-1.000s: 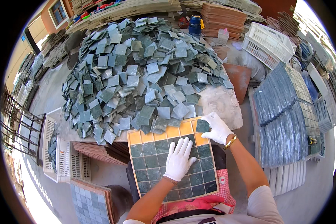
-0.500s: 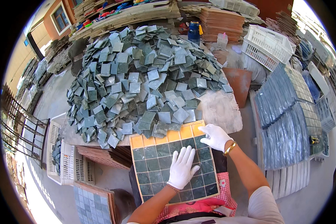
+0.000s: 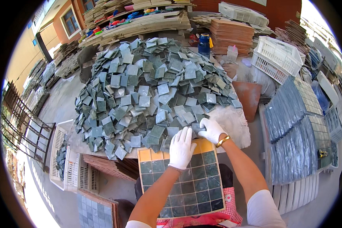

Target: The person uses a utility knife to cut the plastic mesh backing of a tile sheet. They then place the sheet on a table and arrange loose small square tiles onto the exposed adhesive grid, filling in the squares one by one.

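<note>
A yellow gridded tray [image 3: 145,155] rests across my lap against the table edge. Dark green square stone tiles [image 3: 178,189] fill its rows below a bare yellow strip at the far end. My left hand [image 3: 181,147], in a white glove, lies over that far end with fingers stretched forward to the pile's edge. My right hand [image 3: 213,132], also gloved and with a gold bracelet at the wrist, is beside it at the front of the tile pile [image 3: 155,95]. Its fingers curl at a dark tile [image 3: 196,128], partly hidden by the hand.
The pile covers most of the table [image 3: 231,121]. White crates [image 3: 64,169] stand low at left; another crate [image 3: 277,57] sits back right. Stacked tile sheets [image 3: 288,125] line the right side. A blue jug [image 3: 205,45] is behind the pile.
My left hand has moved forward from the tray's middle to its far end. My right hand has shifted from the tray's far right corner onto the pile's edge. The whole view has shifted slightly.
</note>
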The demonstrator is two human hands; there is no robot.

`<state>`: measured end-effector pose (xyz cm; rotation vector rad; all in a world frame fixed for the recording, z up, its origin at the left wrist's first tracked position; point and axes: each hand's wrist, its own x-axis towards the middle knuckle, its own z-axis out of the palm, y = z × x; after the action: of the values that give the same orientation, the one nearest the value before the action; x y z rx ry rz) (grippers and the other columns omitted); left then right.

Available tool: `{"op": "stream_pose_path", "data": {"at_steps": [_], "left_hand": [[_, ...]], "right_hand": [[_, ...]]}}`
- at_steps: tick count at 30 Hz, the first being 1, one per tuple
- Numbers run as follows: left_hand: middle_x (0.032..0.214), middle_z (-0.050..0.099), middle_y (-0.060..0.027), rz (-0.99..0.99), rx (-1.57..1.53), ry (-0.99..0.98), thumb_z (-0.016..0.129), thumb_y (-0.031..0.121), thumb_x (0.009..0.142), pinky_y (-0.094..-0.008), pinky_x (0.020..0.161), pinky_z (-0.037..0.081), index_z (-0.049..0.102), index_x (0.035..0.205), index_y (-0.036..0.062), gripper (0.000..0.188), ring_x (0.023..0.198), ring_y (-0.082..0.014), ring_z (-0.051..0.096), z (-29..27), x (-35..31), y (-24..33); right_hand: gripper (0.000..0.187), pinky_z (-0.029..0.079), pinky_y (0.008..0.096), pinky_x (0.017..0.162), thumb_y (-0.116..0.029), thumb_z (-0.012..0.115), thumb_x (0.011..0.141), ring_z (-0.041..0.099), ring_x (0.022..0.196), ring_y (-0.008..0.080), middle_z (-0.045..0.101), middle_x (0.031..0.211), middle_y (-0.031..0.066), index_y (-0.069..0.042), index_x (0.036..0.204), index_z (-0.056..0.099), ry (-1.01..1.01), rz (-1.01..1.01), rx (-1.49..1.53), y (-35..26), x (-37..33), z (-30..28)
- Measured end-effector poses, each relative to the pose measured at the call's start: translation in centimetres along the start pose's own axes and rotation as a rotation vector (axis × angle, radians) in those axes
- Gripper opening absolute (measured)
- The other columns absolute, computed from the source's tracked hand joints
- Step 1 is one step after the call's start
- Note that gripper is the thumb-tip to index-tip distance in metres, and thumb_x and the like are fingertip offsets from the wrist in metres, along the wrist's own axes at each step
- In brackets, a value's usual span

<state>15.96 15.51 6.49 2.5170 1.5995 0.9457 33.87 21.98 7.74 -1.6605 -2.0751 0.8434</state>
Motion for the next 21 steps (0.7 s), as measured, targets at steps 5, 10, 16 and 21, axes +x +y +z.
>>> {"op": "stream_pose_path", "data": {"at_steps": [5, 10, 16, 21], "left_hand": [[0.102, 0.052, -0.0064, -0.015, 0.114, -0.172, 0.075, 0.026, 0.068, -0.04, 0.08, 0.043, 0.055, 0.11, 0.0072, 0.051, 0.098, -0.0265, 0.053, 0.3, 2.3, -1.4], [0.117, 0.05, -0.0084, 0.024, 0.095, -0.164, 0.076, 0.017, 0.066, -0.0415, 0.081, 0.045, 0.053, 0.112, 0.0066, 0.052, 0.099, -0.0279, 0.054, 0.2, 1.7, -1.2], [0.132, 0.045, -0.016, -0.093, -0.125, -0.106, 0.078, 0.015, 0.065, -0.0425, 0.091, 0.045, 0.05, 0.122, 0.0041, 0.064, 0.109, -0.0348, 0.053, -0.5, 0.1, -1.2], [0.125, 0.052, -0.0153, -0.029, -0.255, -0.135, 0.079, 0.017, 0.063, -0.041, 0.094, 0.044, 0.06, 0.108, 0.0022, 0.051, 0.113, -0.0341, 0.052, -0.8, -2.6, -0.4]], "right_hand": [[0.029, 0.046, 0.0388, 0.088, -0.019, 0.073, 0.072, 0.054, 0.105, 0.0341, 0.06, 0.107, 0.0129, -0.008, 0.094, 0.057, 0.124, -0.274, -0.264, 0.4, -4.5, 0.6], [0.038, 0.043, 0.0412, 0.094, -0.02, 0.072, 0.073, 0.049, 0.108, 0.0346, 0.055, 0.115, 0.0114, -0.008, 0.106, 0.059, 0.171, -0.386, -0.152, 2.0, -7.6, 0.2], [0.047, 0.044, 0.0396, 0.094, -0.017, 0.069, 0.075, 0.05, 0.107, 0.0325, 0.055, 0.116, 0.0112, -0.008, 0.119, 0.056, 0.047, -0.39, -0.271, 2.4, -5.7, 0.4], [0.044, 0.047, 0.0402, 0.089, -0.018, 0.067, 0.078, 0.054, 0.104, 0.0318, 0.056, 0.108, 0.0123, -0.008, 0.12, 0.057, -0.142, -0.329, -0.438, 1.1, -5.8, -0.1]]}}
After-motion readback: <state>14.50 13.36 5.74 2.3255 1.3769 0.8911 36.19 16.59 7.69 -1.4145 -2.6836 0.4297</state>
